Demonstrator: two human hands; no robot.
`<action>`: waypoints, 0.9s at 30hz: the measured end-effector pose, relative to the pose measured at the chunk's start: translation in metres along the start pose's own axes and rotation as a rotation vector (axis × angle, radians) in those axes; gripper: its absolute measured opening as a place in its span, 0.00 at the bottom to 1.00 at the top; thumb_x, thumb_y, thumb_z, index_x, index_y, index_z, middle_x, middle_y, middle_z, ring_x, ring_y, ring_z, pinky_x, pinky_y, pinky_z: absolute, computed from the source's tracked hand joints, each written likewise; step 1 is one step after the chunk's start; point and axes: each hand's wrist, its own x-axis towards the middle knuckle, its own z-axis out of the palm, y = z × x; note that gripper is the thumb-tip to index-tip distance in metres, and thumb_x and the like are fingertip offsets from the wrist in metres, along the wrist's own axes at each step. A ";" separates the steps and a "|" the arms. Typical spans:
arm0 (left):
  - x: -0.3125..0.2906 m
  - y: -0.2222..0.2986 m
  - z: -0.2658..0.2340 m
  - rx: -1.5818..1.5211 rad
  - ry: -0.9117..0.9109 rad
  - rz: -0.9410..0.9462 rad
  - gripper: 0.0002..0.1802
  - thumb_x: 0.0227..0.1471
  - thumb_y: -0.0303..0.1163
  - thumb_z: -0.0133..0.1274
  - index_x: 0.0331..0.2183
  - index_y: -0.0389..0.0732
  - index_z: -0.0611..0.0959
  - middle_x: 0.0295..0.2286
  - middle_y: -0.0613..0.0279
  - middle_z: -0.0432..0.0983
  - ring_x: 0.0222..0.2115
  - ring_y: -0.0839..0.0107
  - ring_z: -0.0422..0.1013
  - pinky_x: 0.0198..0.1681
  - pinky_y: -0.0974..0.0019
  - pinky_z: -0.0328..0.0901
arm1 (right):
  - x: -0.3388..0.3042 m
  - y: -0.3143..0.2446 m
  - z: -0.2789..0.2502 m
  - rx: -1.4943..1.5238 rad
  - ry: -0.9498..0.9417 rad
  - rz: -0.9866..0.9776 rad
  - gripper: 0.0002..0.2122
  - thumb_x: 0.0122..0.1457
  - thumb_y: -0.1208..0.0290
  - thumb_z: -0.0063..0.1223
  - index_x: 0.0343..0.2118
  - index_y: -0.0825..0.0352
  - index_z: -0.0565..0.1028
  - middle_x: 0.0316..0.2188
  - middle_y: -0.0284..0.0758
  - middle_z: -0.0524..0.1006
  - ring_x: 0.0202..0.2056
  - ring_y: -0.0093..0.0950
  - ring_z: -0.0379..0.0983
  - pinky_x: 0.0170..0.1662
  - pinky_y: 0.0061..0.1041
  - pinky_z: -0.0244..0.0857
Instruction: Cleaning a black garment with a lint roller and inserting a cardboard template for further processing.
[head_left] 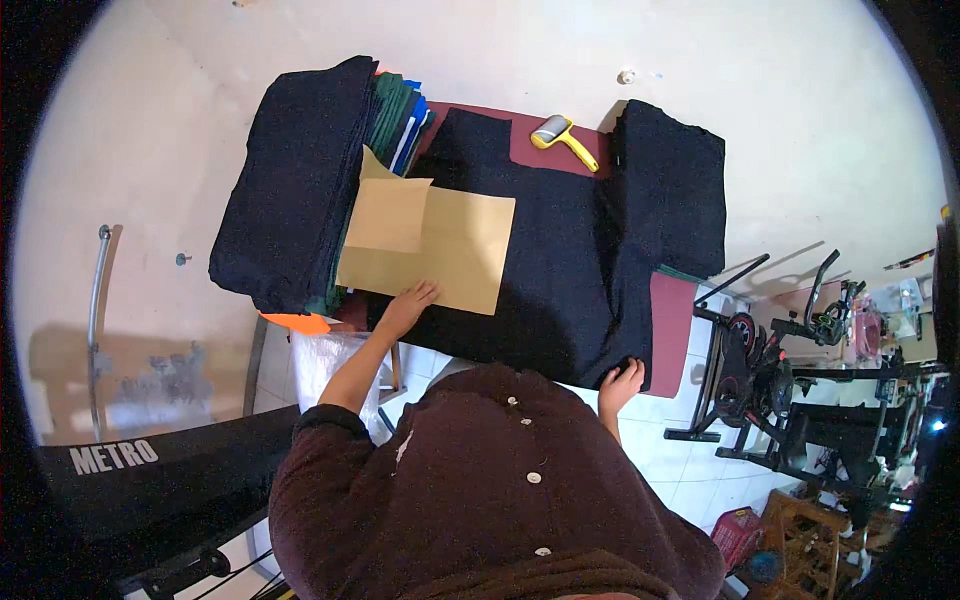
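A large black cloth (545,290) lies spread over a dark red table. On its left part rests a tan paper sheet (465,245) with a smaller tan rectangle (388,215) on top. My left hand (405,308) lies with its fingers stretched out at the sheet's near edge, touching it. At the cloth's near right corner my right hand (622,385) has its fingers curled on the fabric's edge. Folds run through the cloth from that corner up toward the dark folded pile (672,185) on the right.
A tall stack of folded black cloth (295,185) stands at the left, beside green and blue pieces (400,115). Toward the back lies a yellow-handled lint roller (565,140). An exercise bike (750,370) stands right of the table (675,340); a padded black bar (180,475) is at lower left.
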 end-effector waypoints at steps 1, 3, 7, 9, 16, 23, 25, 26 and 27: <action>0.000 0.001 0.001 -0.003 -0.003 0.000 0.26 0.49 0.25 0.38 0.52 0.45 0.64 0.56 0.62 0.55 0.56 0.59 0.53 0.55 0.56 0.55 | 0.001 -0.001 -0.001 -0.001 -0.006 0.005 0.18 0.49 0.75 0.47 0.45 0.71 0.65 0.48 0.47 0.63 0.49 0.46 0.59 0.50 0.39 0.54; 0.001 0.003 0.002 0.018 -0.033 -0.031 0.26 0.48 0.24 0.38 0.52 0.45 0.65 0.56 0.63 0.55 0.57 0.59 0.52 0.55 0.56 0.55 | 0.003 -0.004 -0.002 -0.010 -0.013 0.008 0.17 0.49 0.75 0.46 0.45 0.71 0.66 0.48 0.48 0.63 0.49 0.46 0.59 0.50 0.40 0.54; 0.002 0.002 0.003 0.010 -0.008 -0.049 0.25 0.48 0.24 0.38 0.51 0.45 0.66 0.56 0.64 0.54 0.57 0.59 0.52 0.55 0.56 0.54 | 0.004 -0.006 -0.004 -0.001 -0.051 0.023 0.17 0.50 0.75 0.46 0.44 0.71 0.66 0.48 0.48 0.63 0.49 0.45 0.59 0.51 0.40 0.54; 0.002 -0.001 -0.002 -0.102 -0.021 -0.070 0.24 0.49 0.24 0.39 0.50 0.44 0.68 0.55 0.62 0.56 0.56 0.58 0.53 0.55 0.56 0.54 | 0.006 -0.004 -0.004 -0.018 -0.074 0.012 0.17 0.50 0.74 0.46 0.44 0.70 0.66 0.48 0.48 0.63 0.49 0.45 0.59 0.51 0.40 0.54; -0.030 0.030 -0.002 -0.116 0.411 -0.398 0.27 0.48 0.31 0.49 0.51 0.40 0.65 0.52 0.49 0.57 0.55 0.53 0.53 0.57 0.53 0.48 | 0.020 0.012 -0.008 -0.115 -0.151 0.127 0.25 0.44 0.67 0.55 0.47 0.65 0.64 0.50 0.45 0.61 0.51 0.45 0.56 0.52 0.44 0.51; -0.060 0.040 0.019 -1.521 0.991 -1.408 0.56 0.38 0.47 0.63 0.58 0.50 0.43 0.55 0.60 0.46 0.52 0.59 0.53 0.42 0.54 0.61 | 0.032 0.095 -0.005 -0.016 -0.314 0.196 0.32 0.42 0.62 0.64 0.49 0.69 0.61 0.47 0.48 0.65 0.49 0.46 0.61 0.49 0.40 0.57; -0.088 0.024 0.022 -1.481 0.832 -1.315 0.55 0.38 0.46 0.64 0.57 0.51 0.45 0.53 0.61 0.51 0.50 0.60 0.56 0.41 0.57 0.62 | 0.038 0.088 -0.008 0.241 -0.456 0.317 0.25 0.44 0.73 0.61 0.45 0.72 0.63 0.40 0.43 0.71 0.43 0.42 0.67 0.47 0.33 0.60; -0.098 0.015 0.027 -1.457 0.659 -1.197 0.53 0.38 0.46 0.64 0.57 0.53 0.46 0.51 0.63 0.56 0.48 0.61 0.59 0.39 0.59 0.62 | 0.042 0.086 -0.011 0.239 -0.470 0.308 0.25 0.44 0.73 0.61 0.45 0.72 0.63 0.40 0.43 0.71 0.43 0.42 0.67 0.47 0.33 0.60; -0.107 0.009 0.034 -1.341 0.586 -1.234 0.51 0.37 0.44 0.65 0.55 0.36 0.53 0.48 0.54 0.63 0.46 0.64 0.63 0.49 0.67 0.59 | 0.045 0.084 -0.014 0.356 -0.537 0.315 0.23 0.46 0.74 0.60 0.45 0.70 0.63 0.41 0.40 0.71 0.43 0.39 0.67 0.46 0.33 0.61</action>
